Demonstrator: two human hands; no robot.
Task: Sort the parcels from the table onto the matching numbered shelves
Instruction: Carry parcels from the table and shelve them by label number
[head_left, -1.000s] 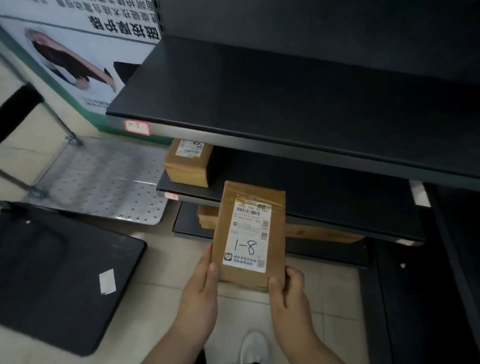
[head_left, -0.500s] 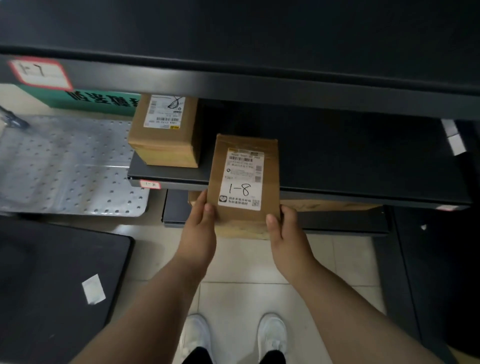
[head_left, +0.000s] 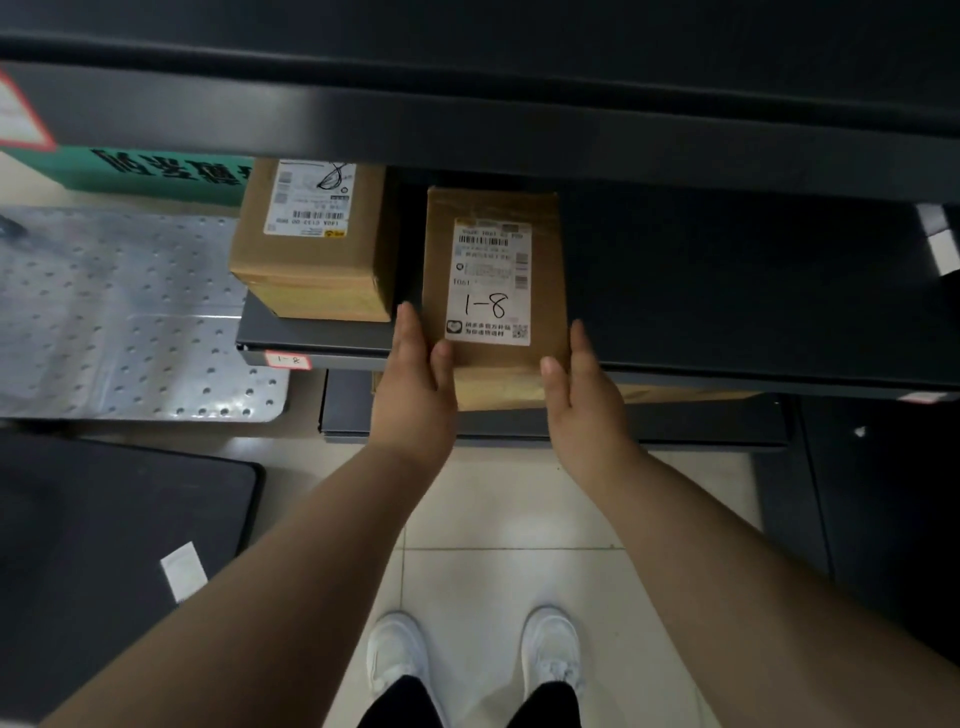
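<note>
Parcel at left (head_left: 311, 244): on the shelf (head_left: 727, 291) near its left end, label up.
Shelf tag (head_left: 288, 359): reads 1-8, on the front edge.
Left hand (head_left: 415, 384): thumb on top, fingers clamped along the next box's near left corner.
Parcel 1-8 (head_left: 493, 280): in over that shelf, near end past the edge, just beside its neighbour.
Right hand (head_left: 582, 400): thumb and fingers clamp the near right corner.

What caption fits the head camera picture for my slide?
Left hand and right hand hold the 1-8 parcel at the shelf tagged 1-8, beside another parcel.
</note>
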